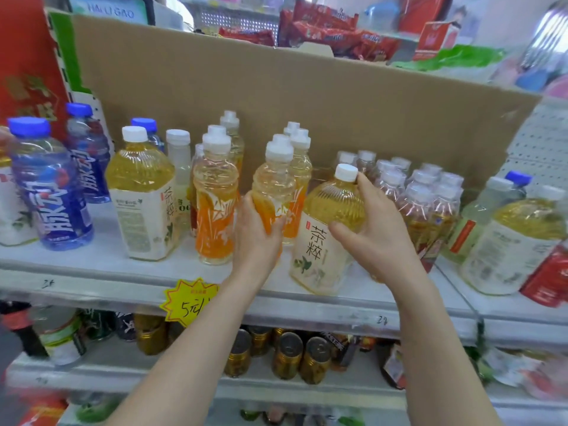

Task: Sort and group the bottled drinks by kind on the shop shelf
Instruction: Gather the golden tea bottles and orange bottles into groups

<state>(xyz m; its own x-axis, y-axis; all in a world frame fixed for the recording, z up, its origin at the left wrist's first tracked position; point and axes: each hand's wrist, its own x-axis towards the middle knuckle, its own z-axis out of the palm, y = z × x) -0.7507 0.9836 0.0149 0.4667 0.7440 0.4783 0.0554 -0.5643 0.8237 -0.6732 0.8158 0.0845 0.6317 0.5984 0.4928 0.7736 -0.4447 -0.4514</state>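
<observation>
We locate the left hand at the middle of the shelf. Its grip is clamped round the lower body of an orange-label bottle, which stands upright with a white cap. A second orange-label bottle stands just beside it on the left.

We locate the right hand just beside the left. Its grip is clamped on a white-label tea bottle, fingers near the cap and thumb across the shoulder. This bottle is tilted, cap leaning right, base low at the shelf's front edge. We cannot tell whether the base touches the shelf.

A matching tea bottle stands upright further left, next to the blue sports-drink bottles. A wrapped pack of small bottles sits behind the right hand. A cardboard sheet backs the row. A yellow price tag hangs on the shelf edge, above the cans on the lower shelf.
</observation>
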